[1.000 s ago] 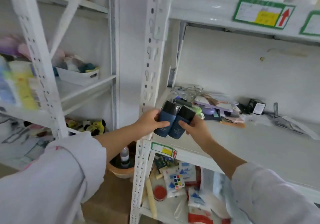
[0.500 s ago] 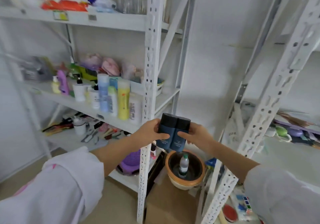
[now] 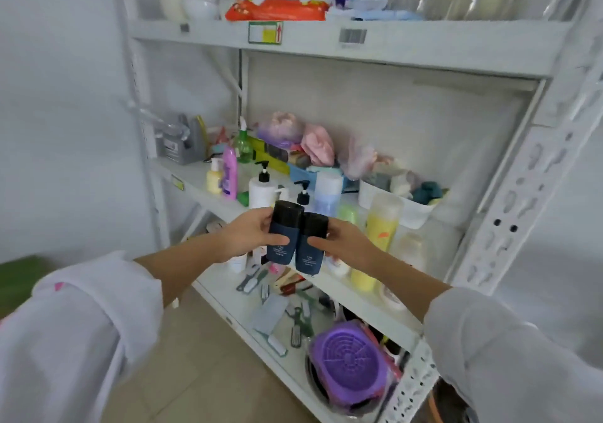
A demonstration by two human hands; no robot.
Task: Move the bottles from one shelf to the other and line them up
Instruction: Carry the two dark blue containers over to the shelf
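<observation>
I hold two dark blue bottles with black caps upright, side by side and touching, in front of the middle shelf [image 3: 195, 177]. My left hand [image 3: 246, 236] grips the left dark blue bottle [image 3: 283, 233]. My right hand [image 3: 342, 243] grips the right dark blue bottle [image 3: 311, 246]. Behind them on that shelf stands a row of bottles: a pale yellow one [image 3: 214, 177], a pink one [image 3: 230, 172], a white pump bottle [image 3: 262, 189], a light blue one [image 3: 327, 194] and a tall yellow one [image 3: 380, 223].
A white basket [image 3: 411, 210] of cloth items sits at the shelf's right. Bags and a grey canister [image 3: 179, 141] fill the back. The lower shelf holds brushes and a purple round item [image 3: 350, 362]. A perforated white upright [image 3: 535, 194] stands at right.
My view has swung left from the right-hand shelf unit to the left one. Both hands have carried the two dark blue bottles along, and they are now held in front of the bottle row.
</observation>
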